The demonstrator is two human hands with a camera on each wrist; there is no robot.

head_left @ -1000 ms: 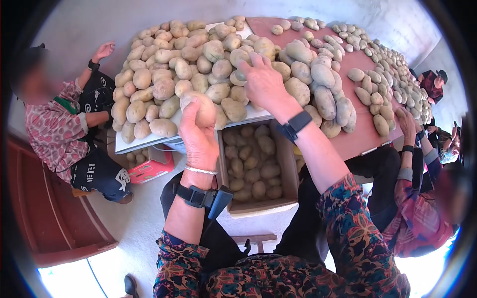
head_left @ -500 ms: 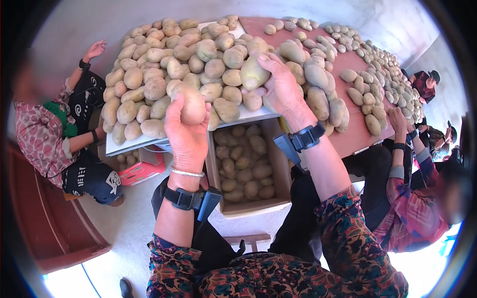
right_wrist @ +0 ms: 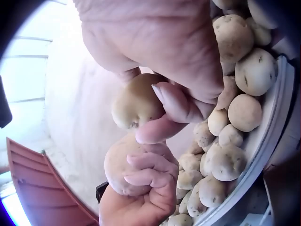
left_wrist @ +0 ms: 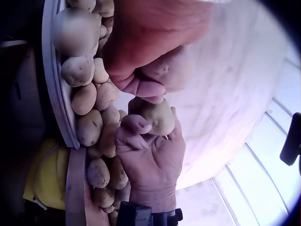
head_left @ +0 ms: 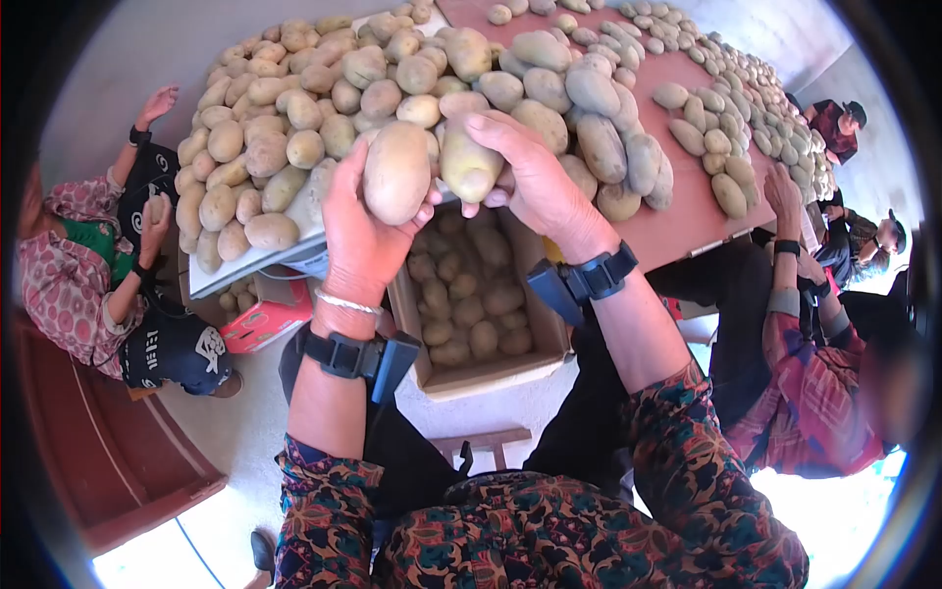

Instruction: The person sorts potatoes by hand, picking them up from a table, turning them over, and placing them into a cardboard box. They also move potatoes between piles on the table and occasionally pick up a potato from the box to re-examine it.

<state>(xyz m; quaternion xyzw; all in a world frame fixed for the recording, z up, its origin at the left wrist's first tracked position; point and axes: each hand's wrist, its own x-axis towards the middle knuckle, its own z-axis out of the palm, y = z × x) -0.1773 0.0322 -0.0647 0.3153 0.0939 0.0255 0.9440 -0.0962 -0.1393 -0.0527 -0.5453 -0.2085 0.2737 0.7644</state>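
My left hand grips a large, smooth, tan potato, its fingers curled beneath and the thumb along the side. Close beside it, my right hand holds a yellower, greenish potato between thumb and fingers. Both potatoes are side by side above the front edge of the table. In the right wrist view the yellowish potato is just over the tan potato, with fingers of both hands wrapped on them. Behind the hands lies a big heap of potatoes.
Below the hands, between the knees, stands a cardboard box holding potatoes. Longer potatoes lie on the reddish board at the right. One person sits at the left, another at the right. A red carton stands under the table.
My right hand has picked a yellowish potato from the heap and brought it back toward me. The left hand has turned its potato and moved it beside the other.
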